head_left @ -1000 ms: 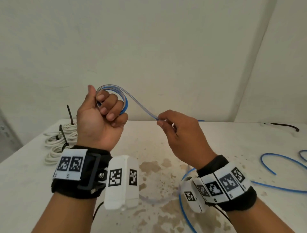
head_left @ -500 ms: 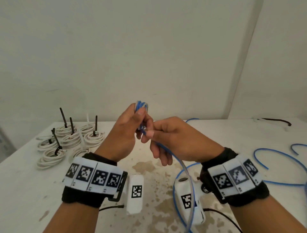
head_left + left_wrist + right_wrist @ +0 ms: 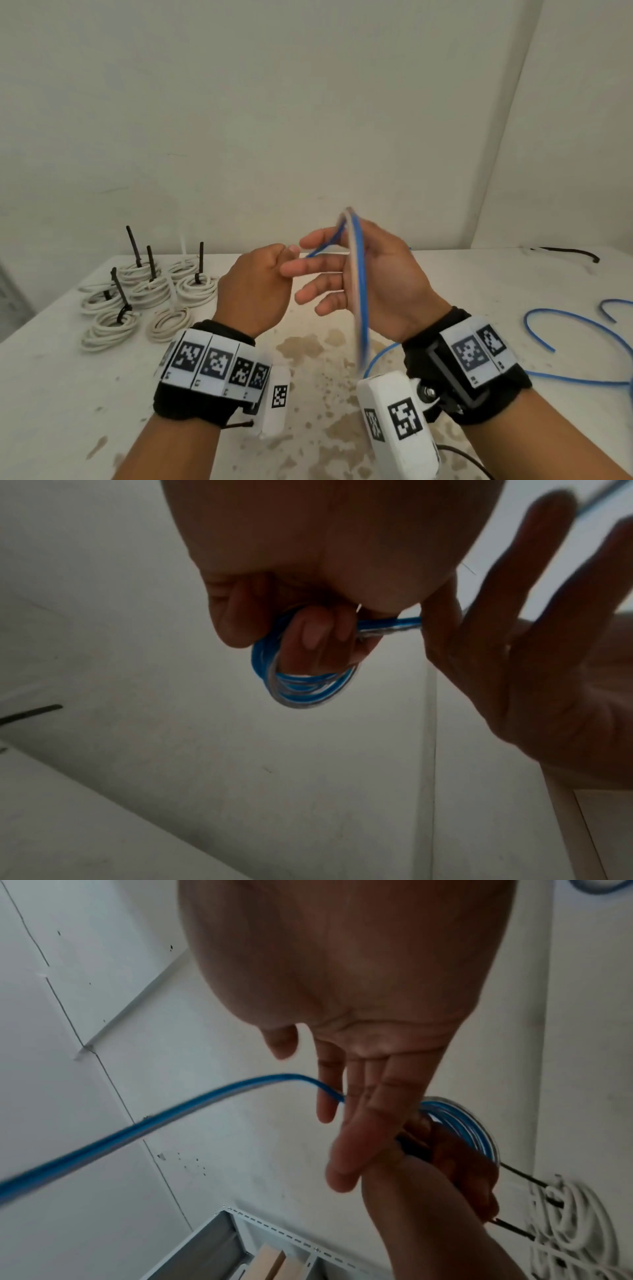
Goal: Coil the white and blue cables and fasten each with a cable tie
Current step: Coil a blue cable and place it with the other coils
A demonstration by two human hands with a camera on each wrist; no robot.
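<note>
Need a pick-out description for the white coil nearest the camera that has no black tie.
Start at the table's far-left corner, where a cluster of white cable coils lies. Go to the cluster's near edge, right-hand side: the small white coil lying flat there. Unlike its neighbour on the left, no black tie stands up from it.

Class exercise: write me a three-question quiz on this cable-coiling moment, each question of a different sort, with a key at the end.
1. True or false: the right hand has its fingers spread straight.
2. Which hand grips the small coil of blue cable? A) left hand B) right hand C) neither
3. Fill in: the white coils on the table are fastened with ____ ties.

Key: 1 true; 2 A; 3 black.
</note>
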